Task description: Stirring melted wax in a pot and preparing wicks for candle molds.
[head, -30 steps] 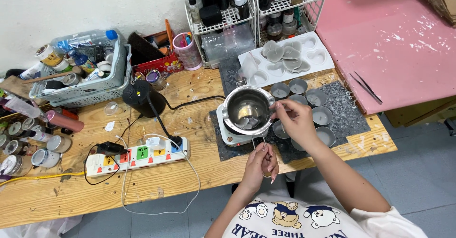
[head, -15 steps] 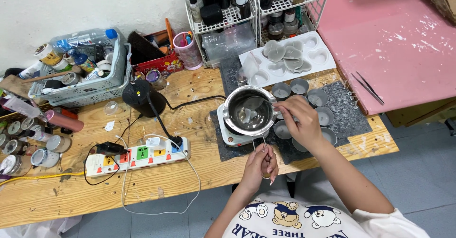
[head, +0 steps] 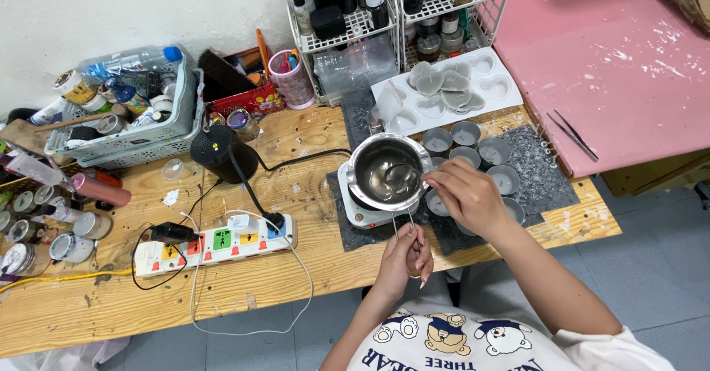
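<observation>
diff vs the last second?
Right hand slid from the small tins toward the pot, fingertips now at its rim holding a thin spoon-like tool. Left hand unchanged, gripping the thin handle below the pot. Pot, tins, power strip unmoved.

I am counting two hands, the left hand (head: 403, 256) and the right hand (head: 467, 196). I am seeing one metal pot (head: 386, 171) on one white hot plate (head: 360, 210), about seven small grey tins (head: 494, 150) beside it, one white heart mould tray (head: 484, 75), one power strip (head: 222, 243), one grey basket (head: 159, 130), one pink cup (head: 292, 82) and two wire racks (head: 355, 27).
</observation>
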